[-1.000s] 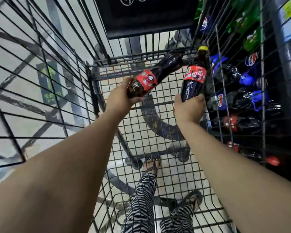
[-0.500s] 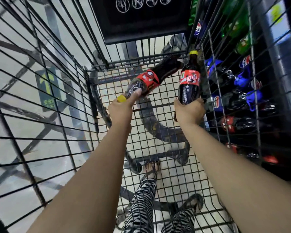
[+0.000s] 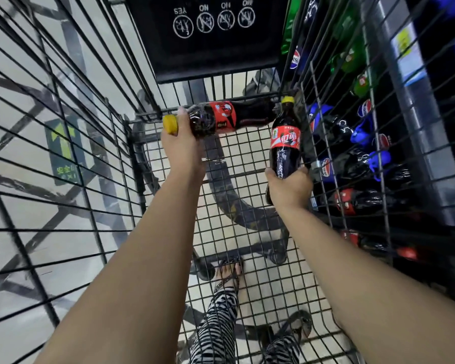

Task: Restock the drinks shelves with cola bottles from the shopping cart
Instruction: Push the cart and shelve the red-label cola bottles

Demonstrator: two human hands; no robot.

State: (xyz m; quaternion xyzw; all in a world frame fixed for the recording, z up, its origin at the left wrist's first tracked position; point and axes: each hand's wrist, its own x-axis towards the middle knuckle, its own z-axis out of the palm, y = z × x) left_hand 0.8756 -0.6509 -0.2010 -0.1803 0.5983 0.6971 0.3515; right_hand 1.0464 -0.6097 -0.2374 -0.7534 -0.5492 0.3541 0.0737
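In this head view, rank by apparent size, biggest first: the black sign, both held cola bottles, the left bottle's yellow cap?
1. black sign
2. left-hand bottle and right-hand bottle: look alike, so unranked
3. yellow cap

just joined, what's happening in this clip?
A person has both arms down in a wire shopping cart, a cola bottle in each hand. The left hand grips the level bottle near its neck, yellow cap pointing left. The right hand grips the upright bottle by its base, beside the cart's right wall. The drinks shelves show through that wall; neither bottle is on them yet.
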